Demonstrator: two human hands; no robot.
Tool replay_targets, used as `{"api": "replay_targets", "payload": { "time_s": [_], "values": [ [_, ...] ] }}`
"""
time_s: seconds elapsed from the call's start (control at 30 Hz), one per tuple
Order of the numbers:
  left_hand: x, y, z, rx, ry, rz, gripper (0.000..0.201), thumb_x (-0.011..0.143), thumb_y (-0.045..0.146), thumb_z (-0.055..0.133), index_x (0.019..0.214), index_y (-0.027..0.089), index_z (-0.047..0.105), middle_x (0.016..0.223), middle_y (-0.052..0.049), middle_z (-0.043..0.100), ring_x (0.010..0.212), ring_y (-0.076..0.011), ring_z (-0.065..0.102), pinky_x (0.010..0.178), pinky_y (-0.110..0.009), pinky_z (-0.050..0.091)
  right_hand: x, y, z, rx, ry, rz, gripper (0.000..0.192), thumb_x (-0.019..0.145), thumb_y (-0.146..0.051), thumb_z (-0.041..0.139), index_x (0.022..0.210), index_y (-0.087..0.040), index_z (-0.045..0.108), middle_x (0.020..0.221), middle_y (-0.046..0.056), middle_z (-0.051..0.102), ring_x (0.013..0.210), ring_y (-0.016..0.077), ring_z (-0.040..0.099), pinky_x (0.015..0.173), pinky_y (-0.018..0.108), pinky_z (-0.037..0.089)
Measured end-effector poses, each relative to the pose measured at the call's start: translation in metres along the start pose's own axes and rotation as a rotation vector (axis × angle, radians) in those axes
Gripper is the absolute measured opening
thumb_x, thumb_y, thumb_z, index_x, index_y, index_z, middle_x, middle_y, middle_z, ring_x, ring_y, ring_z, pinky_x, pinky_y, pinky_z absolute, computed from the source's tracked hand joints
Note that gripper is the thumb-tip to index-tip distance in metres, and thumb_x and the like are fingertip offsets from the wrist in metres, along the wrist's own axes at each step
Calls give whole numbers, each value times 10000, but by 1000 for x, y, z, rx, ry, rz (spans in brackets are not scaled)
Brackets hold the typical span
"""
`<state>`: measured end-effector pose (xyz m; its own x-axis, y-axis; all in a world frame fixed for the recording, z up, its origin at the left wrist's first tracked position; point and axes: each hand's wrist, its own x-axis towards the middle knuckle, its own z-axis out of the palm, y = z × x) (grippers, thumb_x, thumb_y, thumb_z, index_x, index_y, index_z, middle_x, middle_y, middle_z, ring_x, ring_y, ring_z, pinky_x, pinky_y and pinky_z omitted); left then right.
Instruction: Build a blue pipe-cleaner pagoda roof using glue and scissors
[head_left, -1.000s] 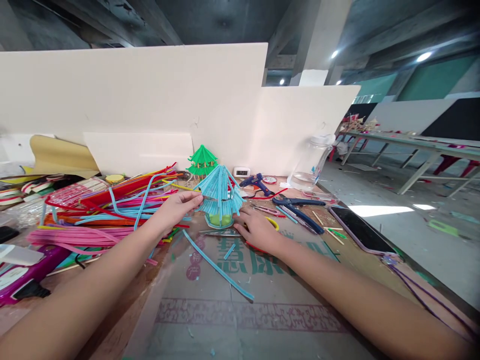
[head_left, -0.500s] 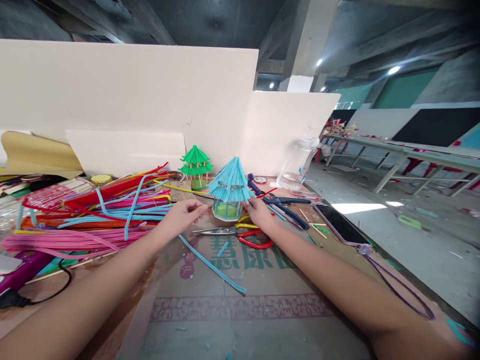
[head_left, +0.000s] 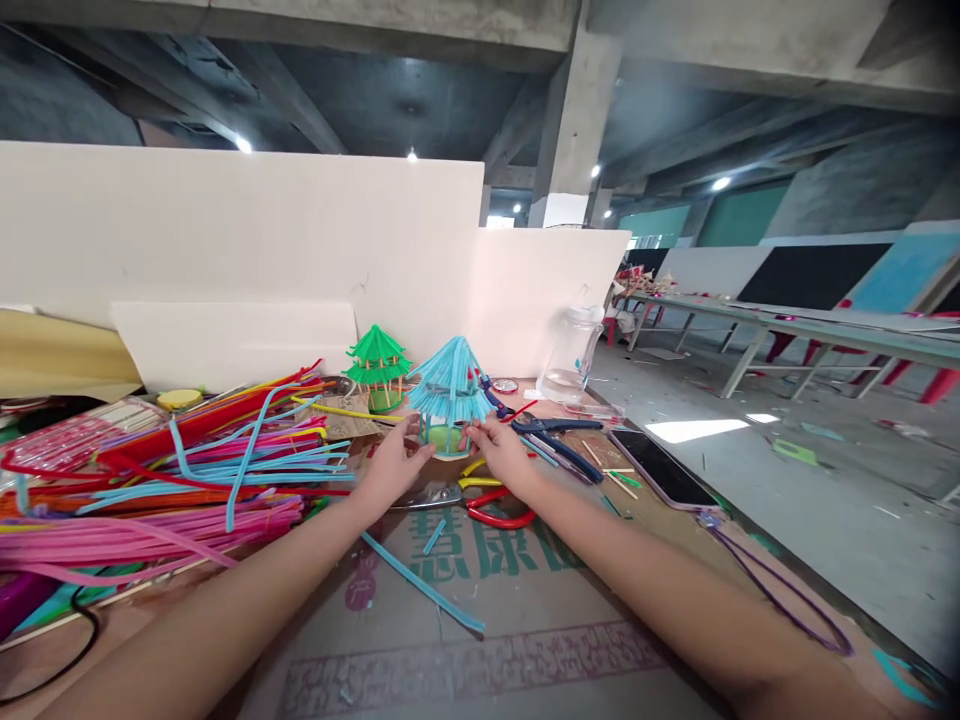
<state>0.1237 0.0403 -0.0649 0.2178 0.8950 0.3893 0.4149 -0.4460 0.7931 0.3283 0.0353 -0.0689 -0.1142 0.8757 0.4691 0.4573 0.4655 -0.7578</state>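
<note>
Here the blue pavilion (head_left: 451, 395) stands upright, peak up, its base pinched between left hand (head_left: 391, 464) and right hand (head_left: 500, 455).

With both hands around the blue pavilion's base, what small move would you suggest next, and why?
Probably let go gently, one hand at a time. The blue pavilion stands upright on the table, with the left hand and right hand at either side of its base; scissors lie just in front.
</note>
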Motion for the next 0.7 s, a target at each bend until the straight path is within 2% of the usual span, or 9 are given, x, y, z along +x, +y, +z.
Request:
{"api": "replay_targets", "payload": {
  "time_s": [0.07,0.17,0.3,0.43,0.5,0.6,0.7],
  "values": [
    [4,-6,2,8,12,-17,354,770,385,631,1037,156,592,1008,-117,690,849,-241,669,781,-374,520,-3,-2,2,-28,1,-11,260,913,-317,485,707,-193,587,679,25,660,649,165,615,653,280,488],
    [6,-16,2,26,34,-31,203,755,369,626,830,189,572,793,-68,673,765,-240,658,727,-368,510,-9,-2,5,-54,-29,-25,200,890,-274,525,749,-193,642,675,13,663,656,166,632,647,269,483],
    [4,-23,1,46,66,-29,218,774,399,610,815,192,556,801,-58,654,755,-218,643,711,-345,496,-12,-2,7,-60,-60,-19,166,870,-230,531,798,-194,676,707,17,681,696,174,654,676,273,485],
    [-1,-20,-1,81,68,5,381,772,464,636,1000,164,576,825,-46,644,746,-209,626,700,-333,490,-6,2,4,-38,16,47,221,891,-288,496,785,-182,658,697,39,684,688,194,654,667,293,487],
    [-4,-15,-1,111,59,49,403,789,465,631,1046,159,582,891,-69,662,817,-230,632,754,-355,490,-1,6,2,-12,45,89,237,887,-296,483,749,-183,639,670,39,677,658,196,650,659,298,491],
    [-9,-8,-2,146,34,135,310,866,427,550,1032,173,617,1051,-109,679,1009,-257,620,903,-381,459,4,11,-1,34,67,137,233,861,-292,491,683,-190,602,624,28,652,616,189,634,641,295,490],
    [-13,-1,-3,167,4,192,286,921,387,468,1040,191,639,1098,-109,693,1056,-252,621,945,-371,446,5,13,-3,71,81,149,260,853,-335,499,654,-190,579,596,14,613,596,172,607,631,283,479]
  ]
}}
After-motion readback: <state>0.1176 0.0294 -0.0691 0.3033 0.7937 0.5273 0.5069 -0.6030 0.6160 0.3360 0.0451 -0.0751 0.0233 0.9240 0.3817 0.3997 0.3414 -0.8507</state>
